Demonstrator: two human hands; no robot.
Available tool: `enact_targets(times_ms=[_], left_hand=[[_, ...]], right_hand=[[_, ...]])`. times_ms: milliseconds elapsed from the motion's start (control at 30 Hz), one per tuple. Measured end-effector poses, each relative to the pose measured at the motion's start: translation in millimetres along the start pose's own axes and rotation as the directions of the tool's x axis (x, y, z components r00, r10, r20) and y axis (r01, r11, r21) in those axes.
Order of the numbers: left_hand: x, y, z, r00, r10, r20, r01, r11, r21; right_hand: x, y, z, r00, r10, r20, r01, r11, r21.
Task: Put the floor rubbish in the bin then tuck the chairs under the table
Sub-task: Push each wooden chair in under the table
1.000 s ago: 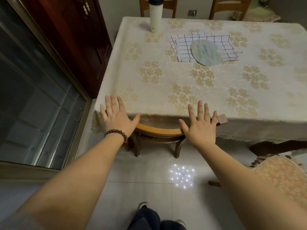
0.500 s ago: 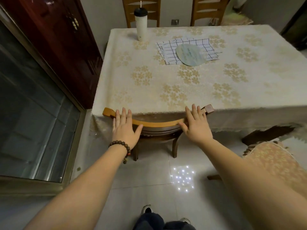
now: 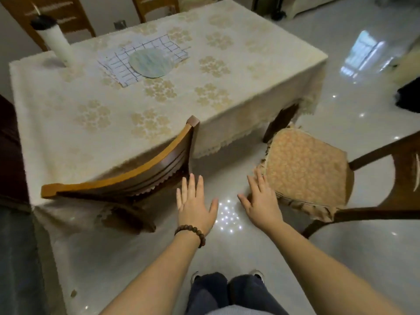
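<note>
- Both hands hover flat and hold nothing: the left hand (image 3: 195,204) with fingers (image 3: 192,183) spread wide just beside the tucked chair (image 3: 127,178), the right hand (image 3: 261,201) touching or nearly touching the front edge of the second chair (image 3: 304,171) at 3 o'clock.
- Risk, as a judgement: the second chair stands angled outside the surface's corner leg; pushed straight, it could strike the leg or snag the hanging tablecloth (image 3: 227,133).
- Its loose seat cushion might slide under a flat push.
- The surface (image 3: 56,123) carries a tall white bottle (image 3: 58,44) at 11 o'clock and a round fan (image 3: 151,63) on a checked cloth (image 3: 118,67).
- Glossy tiled floor (image 3: 341,258); two more chairs at 12 o'clock; no bin visible.
</note>
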State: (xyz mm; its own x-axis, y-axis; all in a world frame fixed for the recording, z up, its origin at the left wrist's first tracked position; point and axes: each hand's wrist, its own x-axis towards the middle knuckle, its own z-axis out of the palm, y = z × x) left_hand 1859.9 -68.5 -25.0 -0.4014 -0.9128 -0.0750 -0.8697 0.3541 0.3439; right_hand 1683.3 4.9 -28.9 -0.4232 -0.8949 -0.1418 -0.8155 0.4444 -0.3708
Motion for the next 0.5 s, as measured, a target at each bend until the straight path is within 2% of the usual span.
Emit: enact_targets(times_ms=[267, 500], left_hand=[[-26, 124, 48, 0.955, 0.246, 0.166, -0.250, 0.968, -0.001], [-78, 260, 96, 0.876, 0.426, 0.224, -0.433, 0.901, -0.021]], right_hand=[[-91, 128, -30, 0.925, 0.373, -0.066, -0.369, 0.927, 0.072], [-179, 252, -68, 0.809, 0.570, -0.143, -0.539, 0.817, 0.206]])
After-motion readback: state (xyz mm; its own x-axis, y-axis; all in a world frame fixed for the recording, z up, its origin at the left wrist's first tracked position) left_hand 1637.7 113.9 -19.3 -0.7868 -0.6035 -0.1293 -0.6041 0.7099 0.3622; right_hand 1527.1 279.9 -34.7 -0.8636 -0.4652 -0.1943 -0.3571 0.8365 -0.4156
